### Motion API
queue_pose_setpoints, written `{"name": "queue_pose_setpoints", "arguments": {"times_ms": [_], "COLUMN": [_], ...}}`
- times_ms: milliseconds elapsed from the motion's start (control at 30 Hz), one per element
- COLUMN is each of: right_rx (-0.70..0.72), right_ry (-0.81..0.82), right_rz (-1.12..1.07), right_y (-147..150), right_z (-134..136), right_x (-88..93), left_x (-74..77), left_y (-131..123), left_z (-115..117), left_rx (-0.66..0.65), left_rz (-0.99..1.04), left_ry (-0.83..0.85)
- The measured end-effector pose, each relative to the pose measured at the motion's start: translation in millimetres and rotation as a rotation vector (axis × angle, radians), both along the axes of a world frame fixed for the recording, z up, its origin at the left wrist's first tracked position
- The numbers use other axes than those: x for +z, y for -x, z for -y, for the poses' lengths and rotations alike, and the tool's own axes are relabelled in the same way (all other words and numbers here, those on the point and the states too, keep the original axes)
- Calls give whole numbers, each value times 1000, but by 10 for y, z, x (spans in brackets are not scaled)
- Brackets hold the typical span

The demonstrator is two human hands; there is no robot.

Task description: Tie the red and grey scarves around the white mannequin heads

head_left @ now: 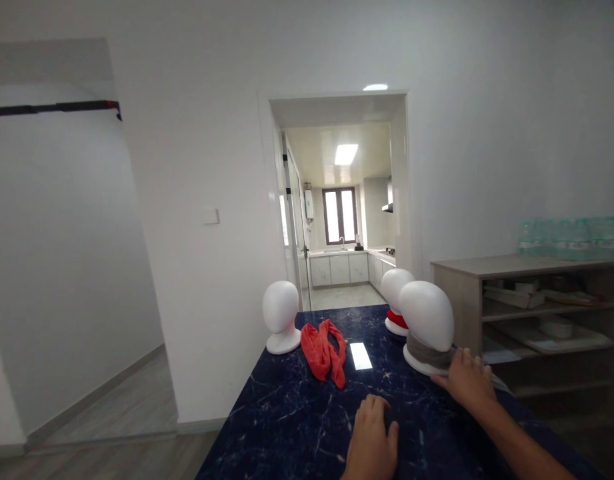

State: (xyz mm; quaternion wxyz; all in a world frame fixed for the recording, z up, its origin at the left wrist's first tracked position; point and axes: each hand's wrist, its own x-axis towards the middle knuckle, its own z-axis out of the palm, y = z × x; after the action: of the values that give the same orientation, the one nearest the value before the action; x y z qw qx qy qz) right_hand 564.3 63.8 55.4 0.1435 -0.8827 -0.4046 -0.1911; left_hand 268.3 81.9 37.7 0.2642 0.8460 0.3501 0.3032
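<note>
My left hand (pixel 371 437) rests on the dark blue marbled table (pixel 287 413), palm down, fingers slightly bent and thumb apart, with nothing in it. Farther right, my right hand (pixel 469 381) is open beside the nearest white mannequin head (pixel 427 315). Its fingers reach the lower neck, where a grey-brown cloth band (pixel 427 353) is wrapped; whether they touch it I cannot tell. Behind stands a second mannequin head (pixel 395 290) with a red band (pixel 397 319) round its neck. A third, bare mannequin head (pixel 281 313) is at the far left, beside a crumpled red cloth (pixel 319 350).
A bright white rectangle (pixel 361 356), possibly a reflection, shows on the tabletop. To the right stands a shelf unit (pixel 457 270) with trays inside and several plastic bottles (pixel 571 238) on top. Beyond the table, a doorway opens onto a kitchen (pixel 339 270).
</note>
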Motion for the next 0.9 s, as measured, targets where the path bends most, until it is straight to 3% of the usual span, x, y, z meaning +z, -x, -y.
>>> {"name": "queue_pose_setpoints", "arguments": {"times_ms": [100, 167, 267, 400, 533, 633, 733, 800, 900], "right_rx": [115, 263, 381, 495, 604, 636, 654, 653, 635], "right_ry": [217, 246, 145, -14, -97, -110, -113, -124, -134], "right_rz": [-66, -126, -39, -32, -108, -149, -167, -171, -194], "right_y": [462, 808, 1199, 1352, 1341, 1414, 1539, 1604, 1644], "right_z": [114, 85, -58, -195, -173, -147, -164, -187, -207], "right_x": [-95, -116, -125, -198, -296, -319, -319, -318, -307], "left_x": [-1, -16, -59, -56, 170, 378, 466, 461, 418], "left_y": [5, 15, 24, 40, 264, 680, 1164, 1408, 1585], "left_z": [5, -5, -44, -252, -847, -1470, -2030, -2317, -2659], "left_rx": [11, 12, 26, 106, 401, 628, 863, 923, 867], "left_rz": [5, 42, 161, 319, 362, 355, 265, 178, 69], "left_ry": [0, 21, 92, 296, 292, 222, 174, 114, 13]}}
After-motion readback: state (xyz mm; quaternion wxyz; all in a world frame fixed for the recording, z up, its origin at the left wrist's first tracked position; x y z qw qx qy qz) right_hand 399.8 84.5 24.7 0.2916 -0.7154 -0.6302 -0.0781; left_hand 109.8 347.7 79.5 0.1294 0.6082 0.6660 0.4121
